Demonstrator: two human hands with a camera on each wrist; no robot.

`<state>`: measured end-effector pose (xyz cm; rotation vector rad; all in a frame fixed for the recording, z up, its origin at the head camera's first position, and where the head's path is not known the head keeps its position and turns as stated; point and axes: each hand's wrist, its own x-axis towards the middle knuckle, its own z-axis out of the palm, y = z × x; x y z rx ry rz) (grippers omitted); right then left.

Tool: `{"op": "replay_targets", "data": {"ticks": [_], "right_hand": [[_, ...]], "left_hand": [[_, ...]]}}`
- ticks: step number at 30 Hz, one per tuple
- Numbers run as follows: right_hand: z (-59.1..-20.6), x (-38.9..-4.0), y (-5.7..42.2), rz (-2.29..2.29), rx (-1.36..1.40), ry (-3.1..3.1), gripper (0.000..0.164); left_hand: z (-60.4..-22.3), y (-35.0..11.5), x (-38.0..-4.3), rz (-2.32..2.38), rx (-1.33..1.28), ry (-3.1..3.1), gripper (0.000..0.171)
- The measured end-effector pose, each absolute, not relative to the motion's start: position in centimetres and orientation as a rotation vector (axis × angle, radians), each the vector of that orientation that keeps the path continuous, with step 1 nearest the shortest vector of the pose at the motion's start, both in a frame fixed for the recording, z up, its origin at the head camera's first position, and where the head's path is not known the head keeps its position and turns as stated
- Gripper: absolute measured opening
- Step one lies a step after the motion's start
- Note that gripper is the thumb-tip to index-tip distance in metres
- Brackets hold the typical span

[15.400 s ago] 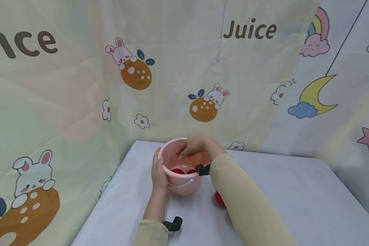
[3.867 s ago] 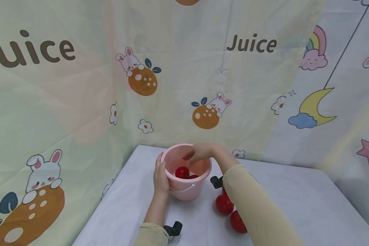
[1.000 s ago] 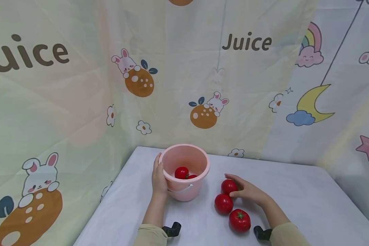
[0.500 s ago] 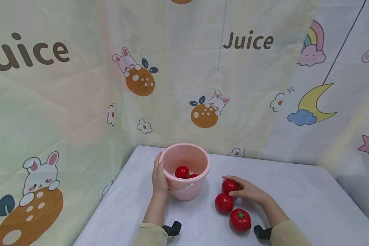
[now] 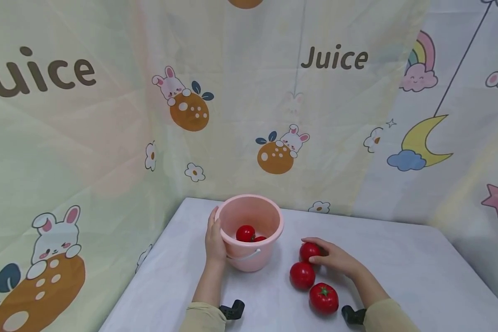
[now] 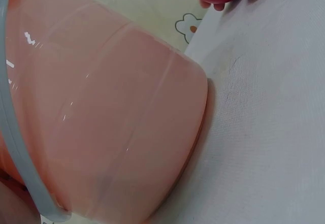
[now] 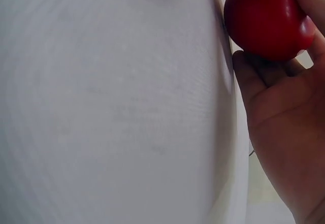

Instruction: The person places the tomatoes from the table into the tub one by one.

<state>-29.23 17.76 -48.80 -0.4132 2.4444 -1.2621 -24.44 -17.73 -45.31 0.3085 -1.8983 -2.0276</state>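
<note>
A pink bucket (image 5: 249, 251) with a pale handle stands upright on the table, its near side filling much of the left wrist view. My left hand (image 5: 215, 240) holds its left side, fingers reaching up to the rim. Inside lie at least two red tomatoes, one tomato (image 5: 245, 234) in plain sight. To the bucket's right, my right hand (image 5: 336, 257) grips the farthest tomato (image 5: 309, 251) on the tabletop, thumb on the near side and fingers behind. In the right wrist view that tomato (image 7: 266, 18) sits between thumb and fingers.
Just in front of the gripped tomato is another tomato (image 5: 302, 275), and nearer still one with a green calyx (image 5: 323, 299). A white cloth covers the table (image 5: 398, 263). Printed curtains (image 5: 336, 101) rise behind its back edge and at the left.
Earlier my right hand was inside the bucket; now it is at the farthest tomato on the table. More tomatoes show on the table than at first. Over the last second little has moved.
</note>
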Motion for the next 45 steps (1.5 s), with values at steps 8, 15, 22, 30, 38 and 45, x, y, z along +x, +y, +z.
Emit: {"op": "replay_targets", "data": {"ticks": [8,15,22,30,38,45], "right_hand": [[-48.5,-29.4,18.0,-1.251,-0.387,2.479,0.064],[-48.3,-29.6,17.9,-1.26,-0.357,2.485,0.064],[-47.7,-29.6,17.7,-1.303,-0.37,2.464,0.063],[-47.6,-29.7,17.9,-1.32,-0.427,2.465,0.057],[-47.2,-29.9,17.7,-1.381,-0.417,2.448,0.05],[-46.2,-30.2,17.6,-1.353,-0.473,2.475,0.047]], "left_hand": [[-45.0,-17.7,-24.2,-2.005,0.288,-1.911,0.043],[-45.0,-17.8,-24.2,-2.011,0.294,-1.91,0.044],[-45.0,-17.9,-24.2,-2.017,0.295,-1.909,0.045],[-45.2,-17.9,-24.3,-2.027,0.288,-1.908,0.044],[-45.4,-17.9,-24.4,-2.035,0.289,-1.903,0.045],[-45.3,-17.9,-24.3,-2.044,0.287,-1.896,0.046]]}}
